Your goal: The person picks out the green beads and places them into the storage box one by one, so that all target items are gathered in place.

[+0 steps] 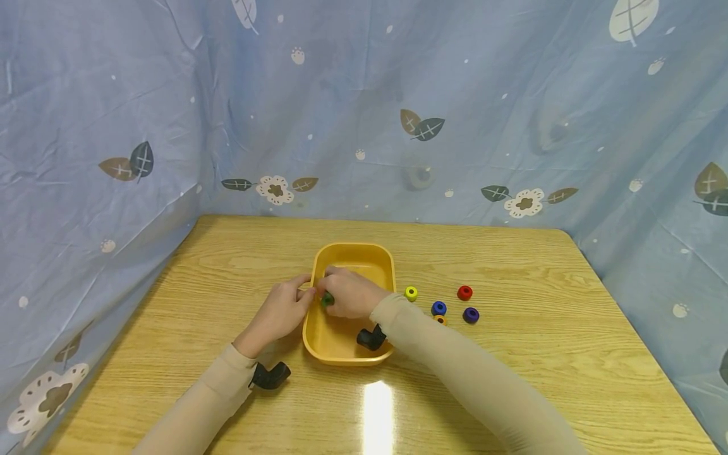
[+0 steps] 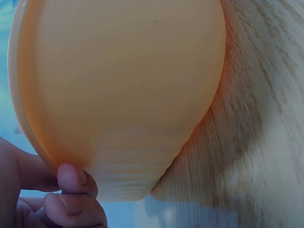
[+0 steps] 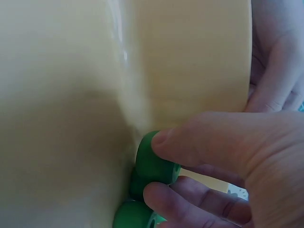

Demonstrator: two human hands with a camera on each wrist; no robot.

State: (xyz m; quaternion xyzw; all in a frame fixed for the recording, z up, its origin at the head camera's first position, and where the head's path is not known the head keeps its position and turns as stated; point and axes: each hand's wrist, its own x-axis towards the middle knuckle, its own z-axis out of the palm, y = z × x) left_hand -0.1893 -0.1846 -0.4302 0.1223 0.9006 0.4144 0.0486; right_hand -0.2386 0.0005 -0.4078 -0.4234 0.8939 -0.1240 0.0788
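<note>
The right hand (image 1: 352, 295) is reaching down inside the yellow bin (image 1: 352, 362), and its thumb and finger are pinching a green ring (image 1: 327, 299) near the bin's left wall. In the right wrist view, the thumb is pressing upon this ring from above, while two more green rings (image 3: 134, 216) are sitting close beside it, partly covered by the fingers; whether these two are also being held, I cannot tell. The left hand (image 1: 280, 309) is gripping the bin at its left rim, and its fingertips are touching the outer side of the wall. The bin is standing upon the wooden table (image 1: 529, 392). To the right of the bin, five small rings are lying loosely: a yellow one (image 1: 411, 293) nearest to the wall, a blue one (image 1: 438, 308), an orange one (image 1: 440, 320) partly hidden by the right sleeve (image 1: 455, 366), a red one (image 1: 464, 292) and a purple one (image 1: 471, 315). One black object (image 1: 273, 376) is showing beside the left sleeve (image 1: 210, 398), and another black object (image 1: 370, 339) is showing by the right cuff, above the bin's floor. Behind the table, a blue curtain (image 1: 341, 126) with leaves and flowers is hanging.
</note>
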